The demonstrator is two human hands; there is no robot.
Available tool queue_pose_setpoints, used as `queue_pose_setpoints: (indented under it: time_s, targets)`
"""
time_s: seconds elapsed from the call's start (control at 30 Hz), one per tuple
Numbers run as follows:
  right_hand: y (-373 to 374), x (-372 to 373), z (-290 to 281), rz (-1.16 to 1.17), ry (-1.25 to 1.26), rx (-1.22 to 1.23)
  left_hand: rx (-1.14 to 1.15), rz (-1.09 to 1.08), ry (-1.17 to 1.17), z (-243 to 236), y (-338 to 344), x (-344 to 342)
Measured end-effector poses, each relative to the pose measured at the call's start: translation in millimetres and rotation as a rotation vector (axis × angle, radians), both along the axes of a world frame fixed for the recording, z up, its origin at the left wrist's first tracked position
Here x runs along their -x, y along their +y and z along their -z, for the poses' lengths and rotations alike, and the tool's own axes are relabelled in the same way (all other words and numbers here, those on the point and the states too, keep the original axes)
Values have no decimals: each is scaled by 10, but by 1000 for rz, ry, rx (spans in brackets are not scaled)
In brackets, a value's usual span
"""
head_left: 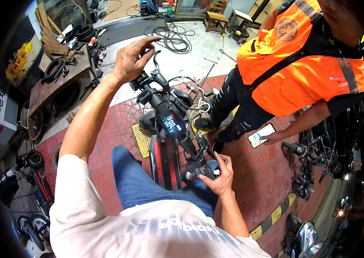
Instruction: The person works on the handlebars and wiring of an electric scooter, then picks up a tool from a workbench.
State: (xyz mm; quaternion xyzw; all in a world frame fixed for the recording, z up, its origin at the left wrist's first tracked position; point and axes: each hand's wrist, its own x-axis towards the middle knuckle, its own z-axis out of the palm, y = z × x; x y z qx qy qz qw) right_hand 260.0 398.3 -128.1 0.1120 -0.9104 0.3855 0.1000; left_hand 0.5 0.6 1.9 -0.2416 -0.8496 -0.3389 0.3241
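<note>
A black scooter handlebar (160,105) with a lit rectangular display (172,123) lies before me, its long axis slanting from far left to near right. My left hand (131,60) arches by its far end, thumb and forefinger parted; my right hand (220,177) meets the near end, whether clamped I cannot tell. Beyond, a small green bottle-like container (170,10) stands, contents indistinct.

I find the pale floor (207,45) brightly lit, the street (339,191) at right dark with headlights (341,213) glaring, the display (172,123) glowing, shadow across red paving (255,176), edges bent toward black corners.
</note>
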Motion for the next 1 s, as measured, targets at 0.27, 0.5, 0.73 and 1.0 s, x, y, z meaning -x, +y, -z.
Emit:
queue_pose_setpoints:
  time_s: [0.27,0.5,0.73,1.0]
  targets:
    - [-3,-7,-12,1,-8,-8,-25,-35,-11,120,-69,71]
    - [27,-15,14,-1,2,-6,77,-29,-88,37,-20,66]
    - [76,-4,27,0,1,22,11,-39,32,-2,91,16]
    - [241,63,51,10,-4,4,99,-83,-34,13,275,113]
